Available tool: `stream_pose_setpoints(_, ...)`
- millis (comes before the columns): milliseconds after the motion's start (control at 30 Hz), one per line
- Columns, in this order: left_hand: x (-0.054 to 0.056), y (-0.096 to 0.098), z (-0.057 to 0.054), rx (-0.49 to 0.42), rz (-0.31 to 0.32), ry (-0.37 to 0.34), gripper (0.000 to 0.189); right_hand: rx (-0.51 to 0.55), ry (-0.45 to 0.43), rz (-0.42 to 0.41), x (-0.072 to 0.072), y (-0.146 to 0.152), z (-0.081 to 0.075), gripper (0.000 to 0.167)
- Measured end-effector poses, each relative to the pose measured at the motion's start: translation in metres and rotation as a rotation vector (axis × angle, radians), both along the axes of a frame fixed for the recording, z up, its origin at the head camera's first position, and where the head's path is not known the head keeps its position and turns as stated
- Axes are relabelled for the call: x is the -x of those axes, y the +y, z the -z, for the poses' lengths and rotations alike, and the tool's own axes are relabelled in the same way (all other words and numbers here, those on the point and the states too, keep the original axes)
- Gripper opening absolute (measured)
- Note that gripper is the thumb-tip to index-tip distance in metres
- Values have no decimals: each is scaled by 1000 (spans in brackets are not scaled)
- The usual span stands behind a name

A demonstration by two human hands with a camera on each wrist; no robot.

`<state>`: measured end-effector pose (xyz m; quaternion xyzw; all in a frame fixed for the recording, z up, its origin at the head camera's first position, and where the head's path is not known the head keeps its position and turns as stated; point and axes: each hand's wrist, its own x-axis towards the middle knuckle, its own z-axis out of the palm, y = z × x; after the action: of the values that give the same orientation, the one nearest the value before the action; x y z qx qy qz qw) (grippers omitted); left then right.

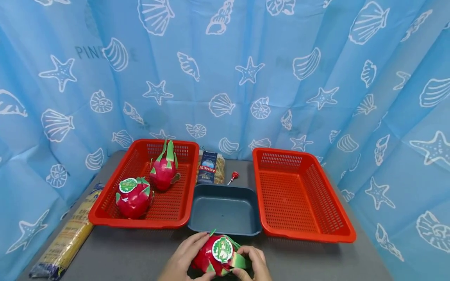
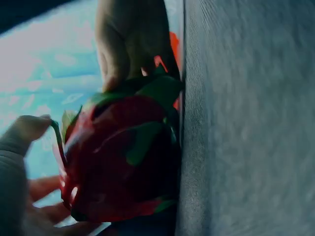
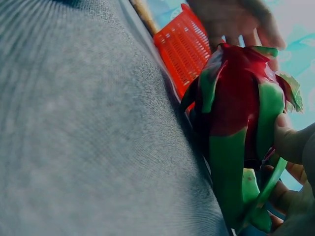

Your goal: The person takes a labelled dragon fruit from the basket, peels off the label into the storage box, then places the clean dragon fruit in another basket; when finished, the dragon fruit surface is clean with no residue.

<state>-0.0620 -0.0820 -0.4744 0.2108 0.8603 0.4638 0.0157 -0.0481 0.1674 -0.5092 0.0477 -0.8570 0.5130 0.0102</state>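
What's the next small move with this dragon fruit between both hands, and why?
Probably lift the dragon fruit and ease it toward the left red basket: the left hand and right hand hold it from opposite sides, and two more dragon fruits sit in that basket.

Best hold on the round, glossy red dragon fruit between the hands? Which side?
I'd cup the red dragon fruit round its broad body, from left and right: it is turned sideways, rounded end at the left hand. Long green scales jut toward the right hand, thin and likely poor handles.
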Motion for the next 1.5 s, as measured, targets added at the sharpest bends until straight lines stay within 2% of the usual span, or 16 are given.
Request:
stream_pose_setpoints(67, 2, 1, 3, 21, 14, -44, 79, -5, 0, -8, 1, 0, -2, 33)
stream_pose_setpoints(167, 4, 0, 7, -5, 13, -84, 82, -12, 16, -11, 3, 1, -2, 36)
stream_pose_setpoints(300, 6, 0, 11, -19, 4, -62, 80, -21, 86, 8, 4, 0, -1, 39)
stream_pose_setpoints(400, 6, 0, 14, -28, -2, -42, 79, -65, 139, 1, 4, 1, -6, 43)
stream_pose_setpoints(533, 6, 0, 16, -45, -8, -28, 76, -141, 178, -10, 5, 4, -23, 47)
stream_pose_setpoints(667, 7, 1, 18, -78, -2, -57, 73, -150, 210, -20, 9, 8, -42, 49)
stream_pose_setpoints(833, 8, 1, 19, -94, -2, -81, 74, -126, 290, -104, 18, 5, -63, 43)
stream_pose_setpoints(900, 8, 1, 19, -94, -6, -80, 74, -130, 266, -136, 22, 1, -72, 36)
stream_pose_setpoints(1000, 9, 2, 20, -101, -10, -78, 73, -156, 172, -177, 29, -6, -83, 25)
stream_pose_setpoints(1100, 9, 2, 21, -113, -11, -80, 72, -207, 62, -217, 36, -10, -91, 26)
stream_pose_setpoints(1200, 9, 2, 22, -122, -13, -81, 72, -254, -2, -237, 41, -13, -94, 25)
stream_pose_setpoints(1333, 9, 2, 23, -136, -16, -83, 72, -253, -56, -187, 45, -15, -92, 18)
stream_pose_setpoints(1500, 9, 1, 24, -143, -15, -85, 71, -231, -116, -134, 48, -17, -90, 19)
